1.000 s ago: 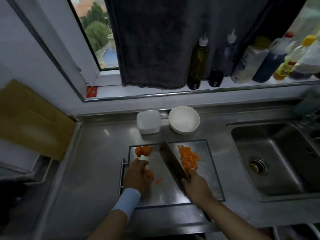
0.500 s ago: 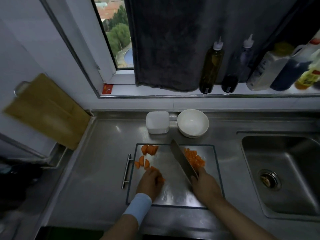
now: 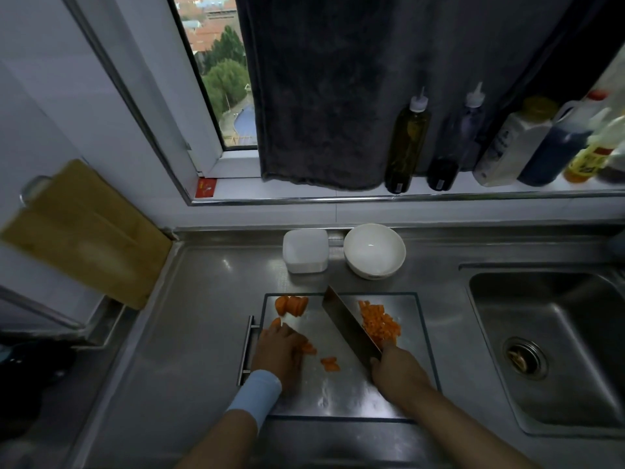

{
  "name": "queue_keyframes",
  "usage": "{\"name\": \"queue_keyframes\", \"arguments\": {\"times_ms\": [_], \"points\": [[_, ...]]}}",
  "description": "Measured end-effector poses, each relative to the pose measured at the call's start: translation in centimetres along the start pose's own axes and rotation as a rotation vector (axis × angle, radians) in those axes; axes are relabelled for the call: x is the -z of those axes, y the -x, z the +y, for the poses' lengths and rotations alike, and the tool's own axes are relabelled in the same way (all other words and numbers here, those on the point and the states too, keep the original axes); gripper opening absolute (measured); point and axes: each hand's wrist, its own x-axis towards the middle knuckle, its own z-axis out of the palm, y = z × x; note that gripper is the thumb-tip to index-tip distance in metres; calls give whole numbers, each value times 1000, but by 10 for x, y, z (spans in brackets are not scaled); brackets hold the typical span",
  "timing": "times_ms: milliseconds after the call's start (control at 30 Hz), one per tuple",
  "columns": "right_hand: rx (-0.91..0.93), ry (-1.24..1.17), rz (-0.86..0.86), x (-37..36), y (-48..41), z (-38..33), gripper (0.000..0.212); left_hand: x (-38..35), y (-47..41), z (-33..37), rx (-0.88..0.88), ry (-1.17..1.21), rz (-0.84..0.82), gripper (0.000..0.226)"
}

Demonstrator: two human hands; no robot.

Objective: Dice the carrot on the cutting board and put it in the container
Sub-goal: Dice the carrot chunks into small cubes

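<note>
The right hand (image 3: pixel 395 370) clenched the cleaver (image 3: pixel 350 324). The left hand (image 3: pixel 279 350) lay curled over carrot pieces (image 3: pixel 310 349) on the cutting board (image 3: pixel 338 394), though whether it gripped them was unclear. Right of the blade sat the diced pile (image 3: pixel 378 323), and beyond the left fingertips lay slices (image 3: pixel 291 305). Firm, light and prone to rolling, they probably wanted pinning from above. The container (image 3: pixel 305 251) stood farthest.

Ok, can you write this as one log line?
step: dicing | right hand: grips cleaver | left hand: holds carrot pieces | diced pile: right of cleaver | container: behind board
</note>
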Motion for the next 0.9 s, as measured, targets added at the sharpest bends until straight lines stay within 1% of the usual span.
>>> {"name": "queue_keyframes", "arguments": {"times_ms": [167, 200, 267, 333, 433, 533, 600, 667, 800, 900], "points": [[-39, -15, 1, 0, 0, -1, 21, 8, -15, 16, -93, -51, -48, 37], [-46, -17, -3, 1, 0, -1, 22, 9, -18, 23, -113, -36, -60, 34], [-62, -19, -6, 1, 0, -2, 25, 11, -21, 35, -161, 70, -104, 24], [-78, -18, -4, 2, 1, -4, 26, 9, -21, 43, -171, 188, -185, 15], [-85, -25, -5, 2, 2, -6, 28, 8, -16, 39, -176, 272, -233, 13], [-95, -39, -10, 1, 3, -6, 29, 8, -12, 26, -241, 310, -237, 19], [-110, -47, -9, 1, 3, -5, 29, 7, -9, 23, -287, 295, -241, 28], [-114, -57, -3, -1, 3, -5, 28, 3, -8, 25, -319, 283, -264, 30], [-112, -28, 38, -8, 6, -8, 26, -1, -11, 41, -274, 329, -228, 20], [-117, -21, 54, -12, 8, -11, 25, -4, -13, 54, -235, 315, -207, 24]]}}
